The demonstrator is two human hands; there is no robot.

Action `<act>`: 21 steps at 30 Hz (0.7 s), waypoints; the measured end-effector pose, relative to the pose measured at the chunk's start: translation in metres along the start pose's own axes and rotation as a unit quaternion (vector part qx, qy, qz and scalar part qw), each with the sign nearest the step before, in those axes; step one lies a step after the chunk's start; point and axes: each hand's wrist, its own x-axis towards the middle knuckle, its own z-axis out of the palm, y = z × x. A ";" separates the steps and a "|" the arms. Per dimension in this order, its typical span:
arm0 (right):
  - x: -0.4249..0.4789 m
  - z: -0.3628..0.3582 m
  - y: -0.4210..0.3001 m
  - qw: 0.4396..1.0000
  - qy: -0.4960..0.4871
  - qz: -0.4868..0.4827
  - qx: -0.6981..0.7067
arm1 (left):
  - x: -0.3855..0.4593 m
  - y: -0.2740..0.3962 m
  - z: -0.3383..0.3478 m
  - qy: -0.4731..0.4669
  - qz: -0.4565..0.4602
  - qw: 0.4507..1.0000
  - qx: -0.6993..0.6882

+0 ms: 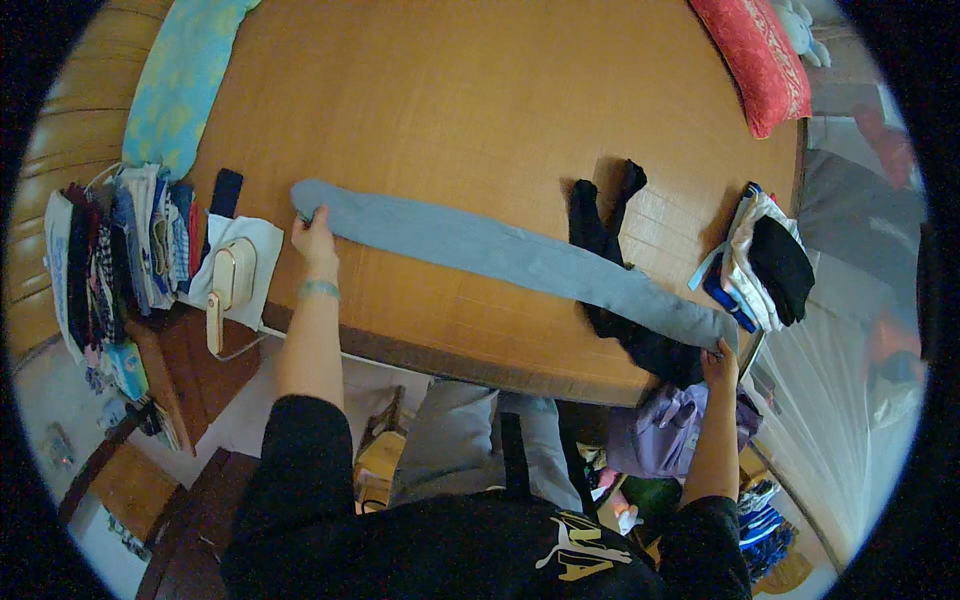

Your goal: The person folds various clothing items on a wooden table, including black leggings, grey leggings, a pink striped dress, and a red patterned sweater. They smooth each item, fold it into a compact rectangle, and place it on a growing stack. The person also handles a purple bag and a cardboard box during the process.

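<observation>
A long, narrow grey cloth garment (480, 244) stretches across the bed mat, its exact kind unclear. My left hand (315, 236) grips its left end, and my right hand (718, 364) pinches its right end near the mat's front edge. Part of a black garment (596, 225) lies beneath the grey one, with two narrow ends sticking out behind it. More of the black fabric shows in front, beside my right hand.
A handheld steamer (234, 277) rests on a white cloth (271, 244) at left, beside stacked folded clothes (150, 240). Folded clothes (780, 270) sit at right. A purple bag (652, 439) hangs below the front edge. A red pillow (761, 64) and a blue-green pillow (184, 82) lie farther back.
</observation>
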 end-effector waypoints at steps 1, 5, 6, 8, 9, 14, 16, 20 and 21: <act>-0.006 0.005 0.003 1.000 0.018 -0.014 0.004 | -0.017 0.012 0.012 -0.025 0.081 0.995 0.043; -0.035 0.021 0.004 0.995 0.044 -0.089 -0.017 | -0.120 0.029 0.067 -0.162 0.312 0.908 0.229; -0.043 0.024 0.003 0.992 0.040 -0.113 -0.031 | -0.139 0.018 0.080 -0.220 0.381 0.868 0.231; -0.087 0.069 0.004 0.977 0.044 -0.195 -0.074 | -0.175 -0.001 0.107 -0.315 0.429 0.811 0.242; -0.101 0.079 0.003 0.965 0.051 -0.237 -0.096 | -0.195 -0.007 0.121 -0.373 0.411 0.799 0.229; -0.128 0.110 0.012 0.935 0.024 -0.330 -0.130 | -0.242 -0.074 0.146 -0.506 0.344 0.699 0.370; -0.131 0.113 0.016 0.922 0.019 -0.357 -0.149 | -0.247 -0.076 0.141 -0.511 0.377 0.679 0.368; -0.161 0.149 0.029 0.858 -0.018 -0.455 -0.237 | -0.230 -0.056 0.110 -0.504 0.110 0.819 0.249; -0.172 0.162 0.038 0.832 -0.026 -0.482 -0.274 | -0.218 -0.046 0.099 -0.491 -0.044 0.843 0.216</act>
